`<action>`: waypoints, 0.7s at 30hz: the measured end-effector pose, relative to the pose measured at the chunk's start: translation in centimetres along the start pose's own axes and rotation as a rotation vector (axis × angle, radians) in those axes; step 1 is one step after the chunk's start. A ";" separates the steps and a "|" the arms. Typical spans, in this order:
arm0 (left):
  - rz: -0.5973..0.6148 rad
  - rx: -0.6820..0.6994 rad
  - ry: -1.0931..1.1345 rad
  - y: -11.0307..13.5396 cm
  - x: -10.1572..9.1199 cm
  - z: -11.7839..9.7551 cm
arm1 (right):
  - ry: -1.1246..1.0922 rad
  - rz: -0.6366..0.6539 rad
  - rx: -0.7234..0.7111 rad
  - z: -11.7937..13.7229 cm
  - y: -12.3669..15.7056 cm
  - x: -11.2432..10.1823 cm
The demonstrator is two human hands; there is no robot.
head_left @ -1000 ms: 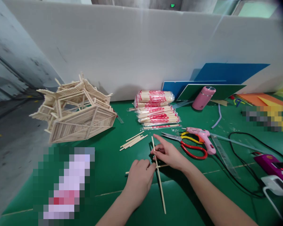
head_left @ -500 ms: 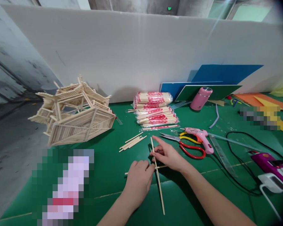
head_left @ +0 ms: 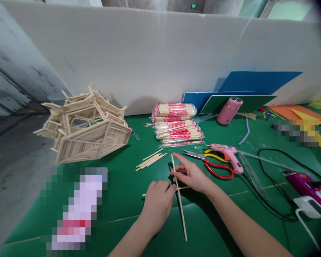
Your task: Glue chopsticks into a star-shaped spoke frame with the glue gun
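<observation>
My left hand [head_left: 158, 200] is closed over a wooden stick [head_left: 144, 195] that lies crosswise, its end poking out at the left. A longer chopstick [head_left: 181, 210] crosses that stick, its near end pointing towards me. My right hand [head_left: 191, 175] pinches the long chopstick near its far part, with the index finger stretched along it. Where the two sticks meet, they touch just right of my left fingertips. Several short cut sticks [head_left: 151, 161] lie a little beyond my hands. Red-handled scissors [head_left: 216, 167] and a pink glue gun [head_left: 227, 151] rest right of my right hand.
A model built of sticks [head_left: 91, 132] stands at the left. Wrapped chopsticks [head_left: 176, 128] are piled at the back, near a pink bottle [head_left: 229, 111] and leaning boards [head_left: 259, 82]. Black cable [head_left: 259, 167] and a purple power strip [head_left: 307, 189] lie at the right.
Both hands keep the same hold on the crossed sticks. The whole view has shifted very slightly; nothing else has visibly moved.
</observation>
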State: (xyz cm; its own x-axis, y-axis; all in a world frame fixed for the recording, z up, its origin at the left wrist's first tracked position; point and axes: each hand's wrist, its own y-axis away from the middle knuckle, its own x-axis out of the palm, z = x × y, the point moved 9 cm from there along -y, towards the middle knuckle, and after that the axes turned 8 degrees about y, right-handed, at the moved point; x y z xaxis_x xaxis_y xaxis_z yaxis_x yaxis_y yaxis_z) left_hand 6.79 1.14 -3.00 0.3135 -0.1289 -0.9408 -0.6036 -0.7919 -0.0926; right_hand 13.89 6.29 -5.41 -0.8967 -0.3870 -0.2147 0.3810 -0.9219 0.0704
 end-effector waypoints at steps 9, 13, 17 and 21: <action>0.009 -0.008 -0.003 0.1 0.2 0.0 | -0.001 0.010 0.004 0.0 0.1 0.1; -0.009 -0.009 -0.004 0.1 0.1 0.0 | 0.017 0.012 0.005 0.0 0.0 0.0; -0.025 0.002 -0.005 0.1 -0.1 0.0 | 0.010 0.009 0.004 0.0 0.0 0.0; -0.040 0.005 -0.003 0.2 -0.2 0.0 | -0.002 0.014 0.014 0.1 0.0 0.1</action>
State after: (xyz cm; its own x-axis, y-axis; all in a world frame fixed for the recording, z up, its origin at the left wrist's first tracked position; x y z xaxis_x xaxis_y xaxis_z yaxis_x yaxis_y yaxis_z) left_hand 6.67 1.01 -2.82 0.3349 -0.0957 -0.9374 -0.5942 -0.7936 -0.1312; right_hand 13.76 6.25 -5.33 -0.8918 -0.3997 -0.2119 0.3902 -0.9166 0.0866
